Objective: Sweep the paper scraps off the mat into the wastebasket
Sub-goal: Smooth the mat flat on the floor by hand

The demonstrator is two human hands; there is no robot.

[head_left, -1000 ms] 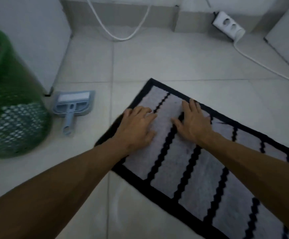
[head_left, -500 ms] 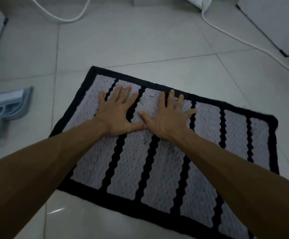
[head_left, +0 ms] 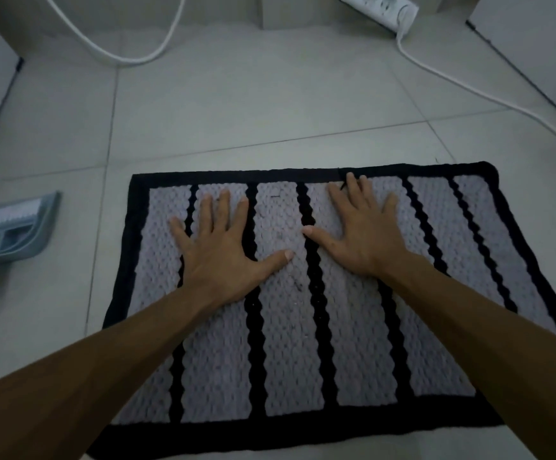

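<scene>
Near edge first: my forearms come in from the bottom of the frame and cross the black border of the mat [head_left: 270, 436], which lies flat on the tiled floor [head_left: 253, 104].

My left hand [head_left: 218, 250] and right hand [head_left: 363, 234] are both flat, palms down, fingers spread, pressed on the grey ribs in the middle of the frame. Neither holds anything.

Paper scraps: I see none clearly on the mat. A few small dark flecks [head_left: 298, 285] sit between my thumbs; I cannot tell whether they are paper or lint.

Left edge of the frame: the dustpan [head_left: 11, 230] lies well apart from the mat, untouched. The wastebasket is not in view.

Top of the frame: a white cable [head_left: 469, 88] runs from a power strip [head_left: 382, 9] at upper right, and a white hose [head_left: 130, 58] loops at upper left.

Risks, as judged:
- Palm pressure could drive fine bits into the weave.
- Pushing forward could slide or bunch the mat on smooth tile.
- Any sweep toward the far edge sends debris onto the floor near the cable and strip, not into a bin.
- With the basket unseen, a blind reach could spill what is gathered.
</scene>
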